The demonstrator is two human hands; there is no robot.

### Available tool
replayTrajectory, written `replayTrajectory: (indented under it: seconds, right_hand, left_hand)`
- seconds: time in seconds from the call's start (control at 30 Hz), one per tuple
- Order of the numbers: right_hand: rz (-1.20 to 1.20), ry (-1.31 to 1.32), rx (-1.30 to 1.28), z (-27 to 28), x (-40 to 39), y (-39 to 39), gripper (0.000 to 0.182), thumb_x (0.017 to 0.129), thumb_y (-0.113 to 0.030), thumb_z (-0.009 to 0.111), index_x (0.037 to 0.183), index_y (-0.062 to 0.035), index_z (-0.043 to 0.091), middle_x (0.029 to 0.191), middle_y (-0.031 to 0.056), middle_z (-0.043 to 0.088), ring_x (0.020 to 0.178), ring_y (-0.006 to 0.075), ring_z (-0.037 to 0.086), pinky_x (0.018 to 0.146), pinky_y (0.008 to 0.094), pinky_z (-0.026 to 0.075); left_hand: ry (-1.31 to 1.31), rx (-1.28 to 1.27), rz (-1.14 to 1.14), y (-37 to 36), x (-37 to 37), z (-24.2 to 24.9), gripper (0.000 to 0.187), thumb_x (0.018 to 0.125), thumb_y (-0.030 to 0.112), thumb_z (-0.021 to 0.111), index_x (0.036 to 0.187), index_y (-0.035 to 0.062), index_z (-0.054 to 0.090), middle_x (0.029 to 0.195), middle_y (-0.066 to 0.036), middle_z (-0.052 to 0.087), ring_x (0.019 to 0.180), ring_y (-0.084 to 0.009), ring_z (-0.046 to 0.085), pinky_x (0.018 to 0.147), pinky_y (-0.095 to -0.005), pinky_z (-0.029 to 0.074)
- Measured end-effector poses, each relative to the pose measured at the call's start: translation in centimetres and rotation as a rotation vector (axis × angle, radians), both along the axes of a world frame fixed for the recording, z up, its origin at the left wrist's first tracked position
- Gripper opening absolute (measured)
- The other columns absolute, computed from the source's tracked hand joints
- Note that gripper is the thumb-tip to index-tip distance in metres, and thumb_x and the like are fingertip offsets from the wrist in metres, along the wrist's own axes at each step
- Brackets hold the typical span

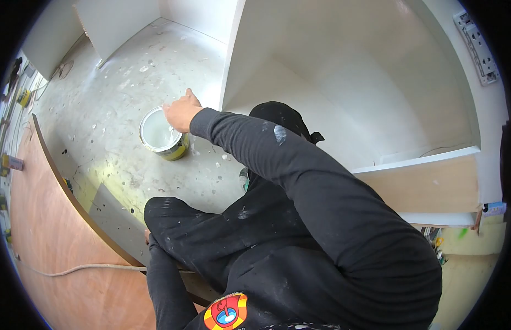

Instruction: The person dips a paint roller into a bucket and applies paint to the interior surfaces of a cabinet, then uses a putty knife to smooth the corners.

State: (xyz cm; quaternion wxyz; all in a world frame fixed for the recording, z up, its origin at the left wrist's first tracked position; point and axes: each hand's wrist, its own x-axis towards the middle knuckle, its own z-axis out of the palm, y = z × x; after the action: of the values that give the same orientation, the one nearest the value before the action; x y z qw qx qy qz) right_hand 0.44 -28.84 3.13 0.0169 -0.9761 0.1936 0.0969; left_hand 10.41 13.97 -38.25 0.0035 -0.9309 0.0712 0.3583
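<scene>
Speckled floor [112,99]: right hand [182,113] curled over bucket [177,153], left hand [147,237] mostly hidden (both grips unclear).

Light brightens a spotted grey floor [118,82] between white panels [120,27] and a reddish wooden board [63,231]; a white socket strip [477,48] sits far right.

An open, round bucket with a white rim and a yellow-green and dark side [176,154] stands upright on the grey, spattered floor [120,96], toward ten o'clock from the view's middle. Its inside is whitish, the depth of any contents unclear; the coloured side shows at its five o'clock.
</scene>
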Motion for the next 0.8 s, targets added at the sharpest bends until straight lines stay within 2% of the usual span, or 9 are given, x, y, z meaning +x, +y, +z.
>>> replayTrajectory:
  seconds: [0.1,0.47,0.53,0.63,0.67,0.7,0.73,0.77,0.8]
  right_hand:
    - [-0.044,0.157,0.336,-1.3,1.4,-1.4,0.044,0.079,-0.015,0.054,0.12,-0.0022,0.048,0.096,0.0191,0.065,0.09,0.0329,0.064,0.09,0.0512,0.039]
    - [-0.136,-0.006,0.323,-1.0,-0.2,-2.4,0.03,0.078,-0.014,0.052,0.101,0.0003,0.064,0.097,0.0179,0.066,0.086,0.0325,0.064,0.075,0.042,0.049]
    - [0.23,0.039,0.177,-1.9,0.3,-2.9,0.025,0.078,-0.016,0.053,0.09,0.0007,0.067,0.095,0.0188,0.066,0.086,0.0331,0.064,0.075,0.0435,0.05]
    - [-0.227,-0.15,0.065,-0.4,-1.5,-1.5,0.022,0.08,-0.018,0.054,0.081,-0.0014,0.067,0.087,0.0167,0.067,0.083,0.0318,0.065,0.072,0.0429,0.051]
    - [-0.159,-0.091,0.123,0.4,-1.7,-1.5,0.02,0.081,-0.017,0.054,0.085,-0.0016,0.065,0.086,0.0165,0.066,0.081,0.0313,0.065,0.07,0.0416,0.051]
    - [0.536,0.152,-0.097,-2.5,0.1,-4.4,0.024,0.081,-0.016,0.053,0.098,-0.0007,0.061,0.09,0.0182,0.066,0.084,0.0312,0.065,0.07,0.0413,0.051]
    - [0.422,0.174,-0.082,-1.0,-0.5,-3.5,0.021,0.082,-0.016,0.053,0.093,-0.0001,0.062,0.087,0.0191,0.065,0.083,0.0323,0.064,0.071,0.0422,0.051]
    - [-0.17,-0.178,0.197,-1.5,-1.4,-2.7,0.02,0.082,-0.015,0.052,0.086,0.0005,0.064,0.086,0.0198,0.065,0.082,0.0334,0.064,0.073,0.0426,0.05]
    - [-0.151,-0.104,0.028,-0.1,-1.9,-1.9,0.024,0.082,-0.016,0.052,0.094,0.0022,0.062,0.089,0.0214,0.065,0.085,0.0339,0.064,0.076,0.043,0.05]
  left_hand:
    - [-0.003,0.004,0.008,-1.1,0.8,-0.3,0.036,0.087,0.018,0.042,0.113,-0.0012,0.059,0.125,-0.027,0.047,0.109,-0.058,0.041,0.077,-0.0668,0.038]
    - [-0.01,0.042,0.044,-1.0,0.7,-0.3,0.036,0.087,0.018,0.042,0.112,-0.0013,0.059,0.124,-0.027,0.049,0.108,-0.0576,0.043,0.077,-0.0667,0.039]
    - [-0.014,0.052,0.063,-1.2,1.2,-0.8,0.035,0.087,0.018,0.042,0.112,-0.0014,0.059,0.123,-0.027,0.049,0.108,-0.0575,0.044,0.077,-0.0667,0.039]
    - [-0.032,0.099,0.146,-0.6,-1.0,-0.5,0.035,0.087,0.018,0.042,0.111,-0.0014,0.06,0.123,-0.027,0.049,0.108,-0.0574,0.044,0.077,-0.0666,0.039]
    - [-0.044,0.119,0.187,-2.5,0.7,-0.6,0.035,0.087,0.018,0.042,0.111,-0.0014,0.06,0.123,-0.027,0.05,0.107,-0.0574,0.044,0.077,-0.0666,0.039]
    - [-0.053,0.138,0.228,-2.1,1.4,-0.5,0.035,0.087,0.017,0.042,0.111,-0.0014,0.06,0.123,-0.027,0.05,0.107,-0.0573,0.044,0.077,-0.0666,0.039]
    - [-0.062,0.159,0.261,-2.6,2.6,-0.4,0.035,0.087,0.017,0.042,0.111,-0.0015,0.06,0.123,-0.027,0.05,0.107,-0.0573,0.045,0.077,-0.0666,0.039]
    - [-0.068,0.171,0.29,-0.8,2.7,-0.3,0.035,0.087,0.017,0.042,0.111,-0.0015,0.06,0.123,-0.027,0.05,0.107,-0.0573,0.045,0.077,-0.0666,0.039]
    - [-0.07,0.178,0.312,-0.7,2.2,1.6,0.035,0.087,0.017,0.042,0.111,-0.0015,0.06,0.123,-0.027,0.05,0.107,-0.0573,0.045,0.077,-0.0666,0.039]
